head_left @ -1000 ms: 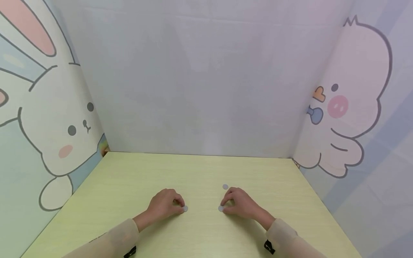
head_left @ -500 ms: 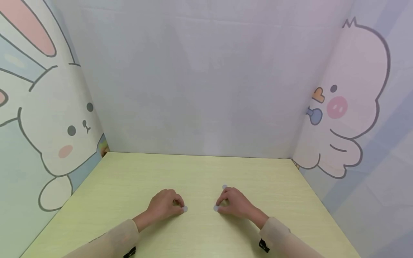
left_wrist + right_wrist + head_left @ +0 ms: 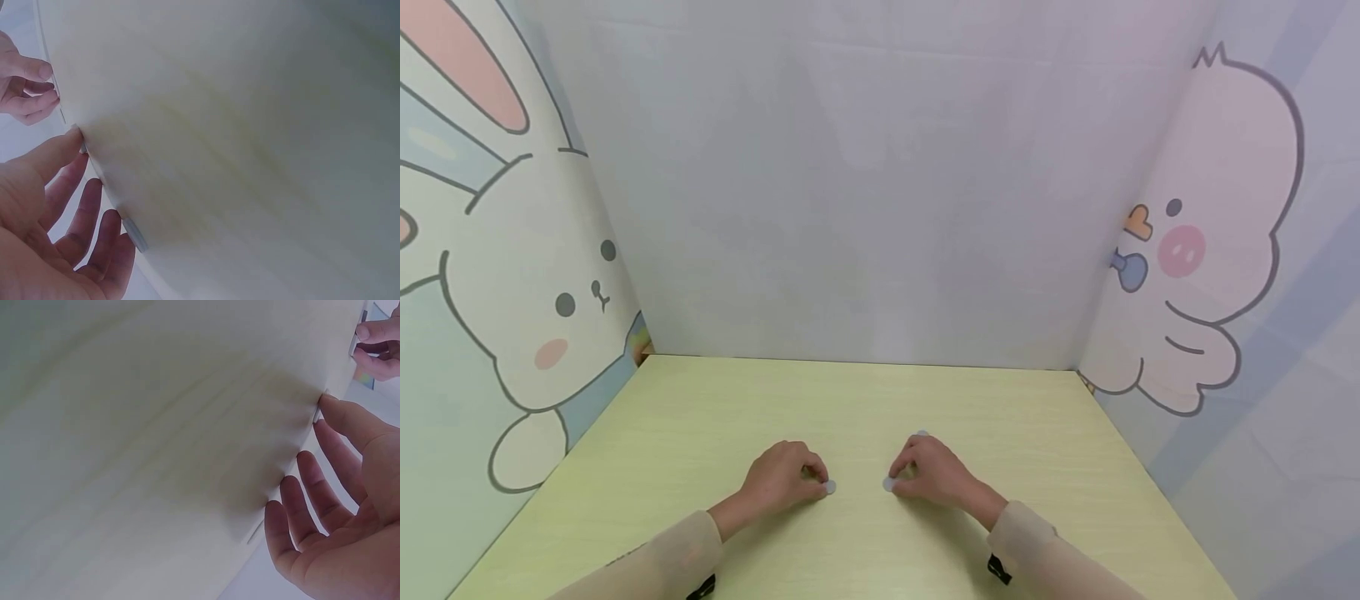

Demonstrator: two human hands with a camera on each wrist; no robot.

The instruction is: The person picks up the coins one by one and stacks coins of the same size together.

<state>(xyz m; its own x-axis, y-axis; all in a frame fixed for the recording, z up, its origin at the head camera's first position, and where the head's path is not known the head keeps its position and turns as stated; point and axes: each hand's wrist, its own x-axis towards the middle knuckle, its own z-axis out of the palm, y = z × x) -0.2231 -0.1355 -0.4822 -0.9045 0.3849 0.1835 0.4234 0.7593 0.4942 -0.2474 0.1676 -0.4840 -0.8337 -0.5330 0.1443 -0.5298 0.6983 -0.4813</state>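
My left hand [image 3: 784, 475] pinches a small flat grey disc [image 3: 831, 487] between thumb and index finger, low over the table. Opposite it, my right hand [image 3: 934, 473] pinches a similar disc [image 3: 889, 484], its fingertips down at the tabletop. Another grey disc [image 3: 922, 433] lies just beyond the right knuckles, partly covered by them in the head view. By the little finger of the left hand, the left wrist view shows a thicker grey piece [image 3: 134, 234] on the surface; in the head view that hand hides it.
The light wooden table [image 3: 737, 400] runs back to a pale cloth wall [image 3: 865, 208]. Side cloths carry a cartoon rabbit [image 3: 542, 292] on the left and a cartoon chick [image 3: 1217, 233] on the right. A gap of bare tabletop separates the two hands.
My right hand has slid left with its disc, closer to the left hand, and now covers part of the farther disc. The left hand stays in place.
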